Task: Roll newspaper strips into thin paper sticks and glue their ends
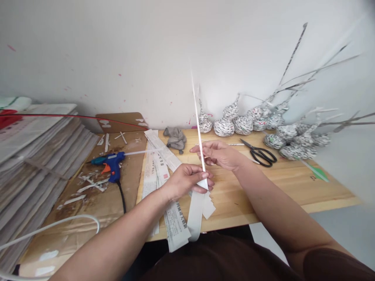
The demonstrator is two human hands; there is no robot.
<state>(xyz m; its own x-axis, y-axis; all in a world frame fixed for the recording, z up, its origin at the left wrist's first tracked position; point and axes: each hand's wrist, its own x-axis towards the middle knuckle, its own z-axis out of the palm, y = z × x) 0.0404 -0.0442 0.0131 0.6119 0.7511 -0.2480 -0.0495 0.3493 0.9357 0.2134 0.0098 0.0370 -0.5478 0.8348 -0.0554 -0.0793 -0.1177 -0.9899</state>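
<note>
My left hand (190,178) is closed around the lower end of a thin white paper tube (199,134), thumb and fingers pinching it. The tube stands nearly upright, and its upper end blurs against the wall. From its base a loose paper strip (195,214) hangs down and curls at the table edge. My right hand (215,153) is just behind the tube, fingers stretched to the left and slightly apart. The tube crosses in front of these fingers; whether they touch it is unclear. Printed newspaper strips (175,222) lie beneath and left of my left hand.
A blue glue gun (115,166) lies on stained cardboard (129,191) at left, among paper scraps, beside a tall newspaper stack (38,175). Black scissors (260,153) and a grey rag (175,138) lie on the wooden table (281,191). Several woven paper gourds (224,127) stand along the wall.
</note>
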